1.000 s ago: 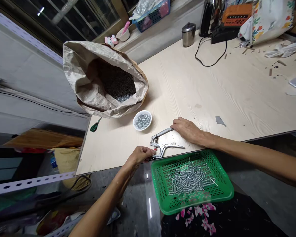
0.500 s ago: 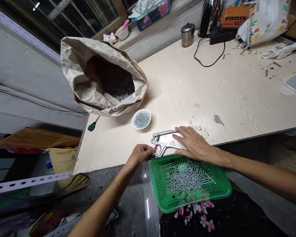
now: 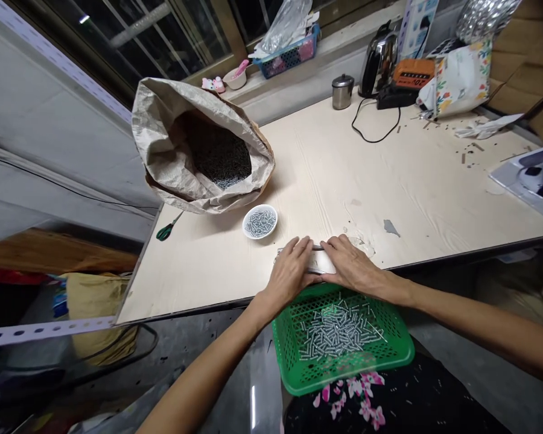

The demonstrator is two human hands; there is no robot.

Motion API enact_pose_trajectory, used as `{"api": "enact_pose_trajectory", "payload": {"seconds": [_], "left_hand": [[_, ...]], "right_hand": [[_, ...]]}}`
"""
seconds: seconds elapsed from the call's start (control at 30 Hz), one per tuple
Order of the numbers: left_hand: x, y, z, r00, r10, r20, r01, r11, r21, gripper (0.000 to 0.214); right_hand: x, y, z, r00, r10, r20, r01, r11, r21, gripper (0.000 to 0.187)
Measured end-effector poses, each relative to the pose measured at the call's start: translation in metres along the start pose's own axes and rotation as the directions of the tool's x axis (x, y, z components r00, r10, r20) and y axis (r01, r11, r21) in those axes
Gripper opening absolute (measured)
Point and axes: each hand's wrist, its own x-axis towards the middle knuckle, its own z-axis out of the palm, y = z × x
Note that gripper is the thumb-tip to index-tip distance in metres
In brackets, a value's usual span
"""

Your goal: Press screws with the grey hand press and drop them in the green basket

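Note:
Silver spring-type hand pliers (image 3: 317, 247) lie at the front edge of the table, mostly covered by my hands. My left hand (image 3: 292, 265) curls over their head end and handles, hiding the jaws. On the handle end, my right hand (image 3: 350, 262) has its fingers over the upper handle and its thumb along the lower one. Just below, a green plastic basket (image 3: 294, 383) holds a heap of short ribbed silver metal pieces (image 3: 337, 331). Beyond my left hand stands a white bowl (image 3: 259, 236) filled with small silver pieces.
A large open sack (image 3: 163, 144) of small metal pieces stands at the back left. Green-handled scissors (image 3: 165, 232) lie near the left edge. Towards the back are a metal canister (image 3: 342, 93), a kettle (image 3: 380, 60), an orange box (image 3: 411, 73) and a cable.
My left hand has moved right from the pliers' jaw end onto their body and handles. My right hand has closed in on the handles. The view has shifted slightly.

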Motion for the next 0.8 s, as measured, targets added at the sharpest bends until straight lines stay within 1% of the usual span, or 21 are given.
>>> {"api": "enact_pose_trajectory", "payload": {"seconds": [0.07, 0.13, 0.23, 0.3, 0.37, 0.47, 0.5, 0.53, 0.63, 0.67, 0.7, 0.8], "left_hand": [[0.014, -0.005, 0.001, 0.990, 0.090, 0.105, -0.089, 0.996, -0.011, 0.051], [0.024, -0.011, 0.000, 0.978, 0.124, 0.167, -0.127, 0.992, 0.008, 0.051], [0.033, -0.019, -0.002, 0.969, 0.150, 0.195, -0.166, 0.983, 0.072, 0.055], [0.038, -0.023, -0.001, 0.968, 0.138, 0.209, -0.164, 0.980, 0.110, 0.056], [0.043, -0.029, -0.001, 0.980, 0.072, 0.187, -0.100, 0.985, 0.141, 0.052], [0.047, -0.040, 0.000, 0.993, -0.063, 0.099, 0.052, 0.992, 0.118, 0.041], [0.047, -0.043, 0.001, 0.993, -0.095, 0.076, 0.088, 0.992, 0.091, 0.039], [0.047, -0.047, 0.001, 0.992, -0.113, 0.058, 0.110, 0.992, 0.060, 0.038], [0.045, -0.053, 0.004, 0.990, -0.141, 0.010, 0.141, 0.990, -0.005, 0.042], [0.044, -0.053, 0.005, 0.989, -0.148, -0.003, 0.148, 0.989, -0.014, 0.043], [0.044, -0.053, 0.006, 0.988, -0.153, -0.014, 0.153, 0.988, -0.019, 0.044], [0.042, -0.050, 0.010, 0.986, -0.164, -0.033, 0.163, 0.986, -0.026, 0.040]], "right_hand": [[0.001, 0.002, -0.004, 0.999, -0.026, 0.021, 0.026, 1.000, 0.004, 0.054], [0.004, 0.005, -0.009, 0.997, -0.043, 0.063, 0.045, 0.999, -0.031, 0.056], [0.013, 0.010, -0.016, 0.992, -0.035, 0.122, 0.048, 0.993, -0.107, 0.055], [0.023, 0.015, -0.018, 0.989, -0.028, 0.145, 0.043, 0.994, -0.100, 0.050], [0.035, 0.023, -0.020, 0.985, -0.031, 0.169, 0.043, 0.997, -0.070, 0.041], [0.053, 0.038, -0.024, 0.968, -0.060, 0.242, 0.083, 0.993, -0.089, 0.022], [0.058, 0.043, -0.026, 0.965, -0.073, 0.250, 0.101, 0.990, -0.102, 0.023], [0.062, 0.047, -0.027, 0.965, -0.088, 0.246, 0.117, 0.987, -0.108, 0.029], [0.072, 0.052, -0.026, 0.965, -0.162, 0.208, 0.177, 0.983, -0.055, 0.064], [0.074, 0.051, -0.025, 0.958, -0.200, 0.206, 0.209, 0.978, -0.021, 0.067], [0.076, 0.050, -0.022, 0.949, -0.238, 0.207, 0.241, 0.970, 0.009, 0.063], [0.082, 0.046, -0.014, 0.930, -0.307, 0.200, 0.305, 0.951, 0.044, 0.040]]}}
